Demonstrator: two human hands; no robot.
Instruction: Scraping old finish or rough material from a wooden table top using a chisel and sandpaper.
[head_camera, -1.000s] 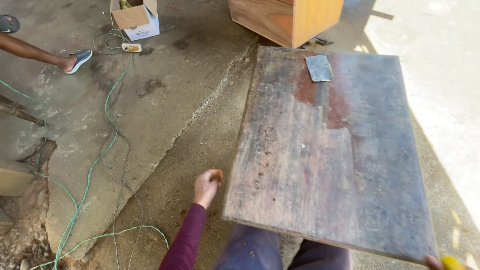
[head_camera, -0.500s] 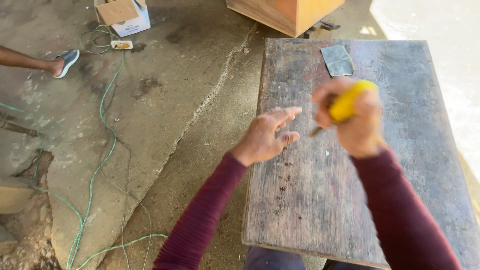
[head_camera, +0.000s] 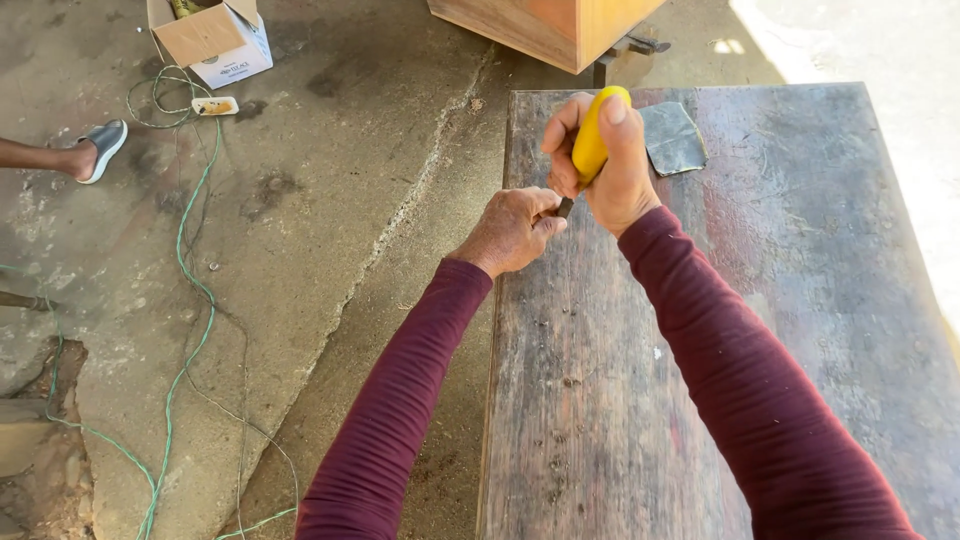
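Upper centre: right hand (head_camera: 610, 165) clamped on yellow-handled tool (head_camera: 590, 140), left hand (head_camera: 512, 230) pinching its shaft — tip meets worn wooden board (head_camera: 720, 330); surface mostly untouched, sandpaper (head_camera: 672, 137) idle.

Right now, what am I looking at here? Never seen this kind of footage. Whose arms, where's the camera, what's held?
There is no machine here: it is one view from a camera worn on a person's head, looking down at their own two bare hands in dark red sleeves. The right hand grips a yellow-handled tool, its thin dark shaft pointing down at a worn wooden board. The left hand pinches the shaft near its tip. A grey sheet, perhaps sandpaper, lies on the board's far end. Around it is a concrete floor with a green cable, a cardboard box and a wooden cabinet. Another person's foot shows at the left.
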